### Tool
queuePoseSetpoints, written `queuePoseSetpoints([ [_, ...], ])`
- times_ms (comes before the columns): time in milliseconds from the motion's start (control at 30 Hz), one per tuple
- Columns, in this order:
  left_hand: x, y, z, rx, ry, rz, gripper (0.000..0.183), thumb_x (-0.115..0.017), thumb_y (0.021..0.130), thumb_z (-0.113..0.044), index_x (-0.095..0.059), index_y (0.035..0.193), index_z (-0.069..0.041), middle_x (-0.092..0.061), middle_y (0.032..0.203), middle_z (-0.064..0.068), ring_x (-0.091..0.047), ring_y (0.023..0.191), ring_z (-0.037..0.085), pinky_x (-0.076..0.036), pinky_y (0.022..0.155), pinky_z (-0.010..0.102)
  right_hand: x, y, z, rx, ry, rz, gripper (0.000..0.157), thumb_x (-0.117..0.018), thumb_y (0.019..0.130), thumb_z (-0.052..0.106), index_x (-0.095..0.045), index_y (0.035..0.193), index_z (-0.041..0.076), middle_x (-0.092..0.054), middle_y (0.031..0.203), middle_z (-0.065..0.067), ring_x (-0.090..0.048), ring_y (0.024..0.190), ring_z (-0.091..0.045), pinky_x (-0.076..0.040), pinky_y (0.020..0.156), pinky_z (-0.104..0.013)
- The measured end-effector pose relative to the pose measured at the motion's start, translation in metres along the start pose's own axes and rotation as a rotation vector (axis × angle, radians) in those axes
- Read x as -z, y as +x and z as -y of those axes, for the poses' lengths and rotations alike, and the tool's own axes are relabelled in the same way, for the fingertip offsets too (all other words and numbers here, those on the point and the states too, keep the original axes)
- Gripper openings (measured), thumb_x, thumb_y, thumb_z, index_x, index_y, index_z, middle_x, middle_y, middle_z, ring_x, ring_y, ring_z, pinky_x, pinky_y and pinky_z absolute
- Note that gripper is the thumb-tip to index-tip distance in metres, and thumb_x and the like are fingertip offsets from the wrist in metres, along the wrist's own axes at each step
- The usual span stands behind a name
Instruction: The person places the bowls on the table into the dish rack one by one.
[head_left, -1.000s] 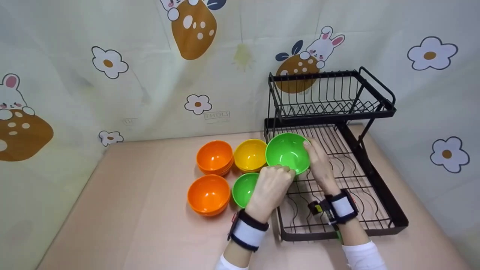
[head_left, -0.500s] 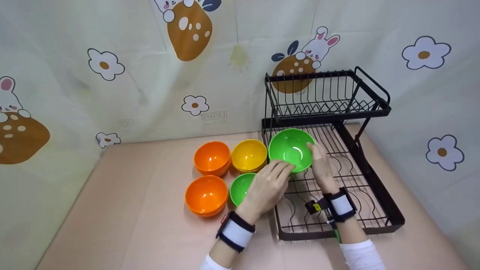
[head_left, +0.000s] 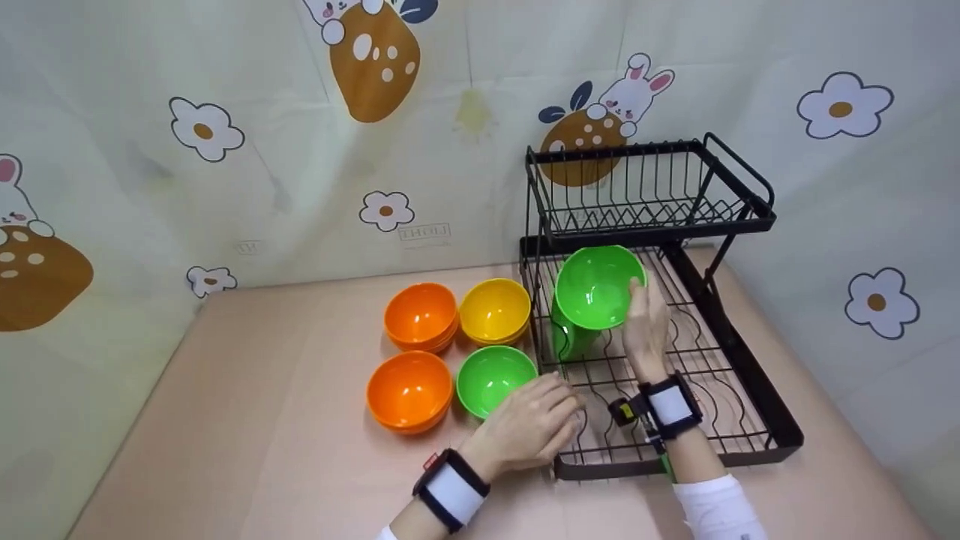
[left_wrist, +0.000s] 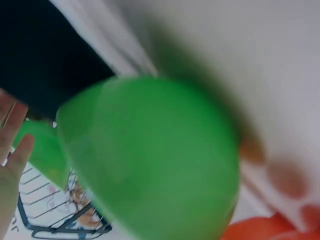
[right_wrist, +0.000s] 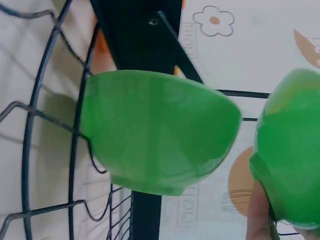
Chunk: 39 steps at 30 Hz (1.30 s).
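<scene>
Precariously held: one green bowl (head_left: pixel 600 285) above the rack (head_left: pixel 607 470)

The right hand (head_left: pixel 646 322) alone grips this bowl at its right side, thumb by the rim, over the rack's lower level. Its wall looks smooth, glossy and rounded, so a weak hold could let it slide. Swung left, it could strike the standing bowl (head_left: pixel 571 341), which is propped on edge in the wires along the rack's left side; the right wrist view shows a narrow gap between them. Those thin, wavy wires seem to give a round wall little support, so a nudge might roll it.

The left hand (head_left: pixel 529 420), fingers loosely bent and holding nothing, is at the rack's front left edge. A careless sweep there could tip the nearest bowl (head_left: pixel 491 379), also shiny green, just left of the rack.

Farther left of the rack are stacked yellow bowls (head_left: pixel 495 311), stacked orange bowls (head_left: pixel 421 315) and a front orange bowl (head_left: pixel 410 390), all deep and round-rimmed, on a matte, pinkish table (head_left: pixel 262 442).
</scene>
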<state>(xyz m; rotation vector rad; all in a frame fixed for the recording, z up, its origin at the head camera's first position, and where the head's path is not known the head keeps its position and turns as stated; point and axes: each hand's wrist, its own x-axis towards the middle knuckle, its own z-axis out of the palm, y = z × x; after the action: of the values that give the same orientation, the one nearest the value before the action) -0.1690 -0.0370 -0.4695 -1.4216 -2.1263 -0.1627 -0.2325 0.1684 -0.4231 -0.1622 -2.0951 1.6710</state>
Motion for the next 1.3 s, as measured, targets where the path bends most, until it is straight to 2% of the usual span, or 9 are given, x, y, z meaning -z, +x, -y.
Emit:
queuePoseSetpoints([
  [133, -0.003, -0.006, -0.005, -0.011, -0.037, 0.107, 0.019, -0.065, 0.108, -0.027, -0.077, 0.110, -0.013, -0.080, 0.113, 0.002, -0.074, 0.114, 0.017, -0.052, 0.115, 0.036, -0.001, 0.003, -0.003, 0.011, -0.003, -0.082, 0.057, -0.033, 0.110, 0.021, -0.041, 0.158, -0.010, -0.048, 0.157, -0.039, -0.050, 0.141, -0.058, -0.033, 0.122, -0.074],
  [267, -0.005, -0.007, -0.008, -0.029, -0.013, 0.162, 0.025, -0.064, 0.108, -0.035, -0.078, 0.110, -0.016, -0.080, 0.113, 0.000, -0.073, 0.114, 0.016, -0.052, 0.115, 0.036, 0.001, 0.010, -0.012, 0.042, -0.020, -0.160, 0.059, -0.039, 0.107, 0.025, -0.045, 0.156, -0.008, -0.051, 0.154, -0.038, -0.053, 0.136, -0.060, -0.036, 0.119, -0.076],
  [467, -0.006, -0.008, -0.014, -0.012, 0.043, 0.248, 0.035, -0.058, 0.110, -0.048, -0.080, 0.106, -0.021, -0.080, 0.113, -0.003, -0.071, 0.116, 0.015, -0.050, 0.116, 0.037, 0.003, 0.033, -0.050, 0.048, -0.123, -0.278, 0.053, -0.047, 0.104, 0.035, -0.056, 0.148, 0.006, -0.061, 0.140, -0.033, -0.061, 0.119, -0.051, -0.049, 0.102, -0.076],
  [600, -0.007, -0.006, -0.016, -0.005, 0.085, 0.255, 0.038, -0.056, 0.110, -0.052, -0.081, 0.103, -0.023, -0.080, 0.109, -0.006, -0.070, 0.114, 0.013, -0.049, 0.114, 0.034, 0.005, 0.027, -0.039, 0.046, -0.215, -0.289, 0.055, -0.047, 0.105, 0.032, -0.053, 0.152, 0.004, -0.054, 0.130, -0.035, -0.060, 0.110, -0.050, -0.054, 0.092, -0.075],
  [700, -0.007, -0.005, -0.017, -0.005, 0.115, 0.240, 0.039, -0.057, 0.109, -0.053, -0.080, 0.100, -0.024, -0.080, 0.105, -0.008, -0.070, 0.110, 0.012, -0.049, 0.112, 0.033, 0.007, 0.018, -0.021, 0.035, -0.301, -0.241, 0.056, -0.045, 0.107, 0.030, -0.049, 0.156, 0.002, -0.049, 0.127, -0.036, -0.057, 0.106, -0.050, -0.056, 0.089, -0.072],
  [867, -0.008, -0.004, -0.018, 0.012, 0.108, 0.250, 0.039, -0.057, 0.109, -0.053, -0.081, 0.099, -0.024, -0.080, 0.105, -0.008, -0.071, 0.110, 0.012, -0.050, 0.112, 0.034, 0.009, 0.016, -0.014, -0.025, -0.476, -0.133, 0.057, -0.044, 0.110, 0.034, -0.047, 0.160, 0.008, -0.047, 0.128, -0.033, -0.051, 0.108, -0.044, -0.052, 0.089, -0.063],
  [1033, -0.007, -0.002, -0.019, 0.035, 0.069, 0.280, 0.041, -0.055, 0.111, -0.052, -0.082, 0.103, -0.022, -0.080, 0.107, -0.006, -0.071, 0.112, 0.014, -0.050, 0.115, 0.037, 0.010, 0.018, -0.016, -0.038, -0.551, -0.010, 0.058, -0.048, 0.109, 0.036, -0.045, 0.162, 0.011, -0.043, 0.139, -0.039, -0.049, 0.124, -0.052, -0.050, 0.100, -0.071],
  [1200, -0.006, -0.003, -0.020, 0.034, 0.081, 0.265, 0.040, -0.057, 0.110, -0.053, -0.081, 0.101, -0.023, -0.080, 0.104, -0.007, -0.071, 0.109, 0.013, -0.050, 0.114, 0.037, 0.008, 0.020, -0.019, -0.034, -0.608, 0.113, 0.062, -0.048, 0.109, 0.038, -0.042, 0.165, 0.011, -0.030, 0.157, -0.048, -0.038, 0.144, -0.061, -0.039, 0.114, -0.078],
  [1300, -0.007, -0.003, -0.020, 0.033, 0.088, 0.261, 0.040, -0.056, 0.110, -0.053, -0.081, 0.101, -0.023, -0.080, 0.104, -0.007, -0.071, 0.109, 0.013, -0.050, 0.114, 0.037, 0.006, 0.020, -0.021, -0.012, -0.642, 0.153, 0.061, -0.047, 0.110, 0.040, -0.044, 0.163, 0.011, -0.029, 0.157, -0.050, -0.037, 0.144, -0.064, -0.038, 0.115, -0.079],
])
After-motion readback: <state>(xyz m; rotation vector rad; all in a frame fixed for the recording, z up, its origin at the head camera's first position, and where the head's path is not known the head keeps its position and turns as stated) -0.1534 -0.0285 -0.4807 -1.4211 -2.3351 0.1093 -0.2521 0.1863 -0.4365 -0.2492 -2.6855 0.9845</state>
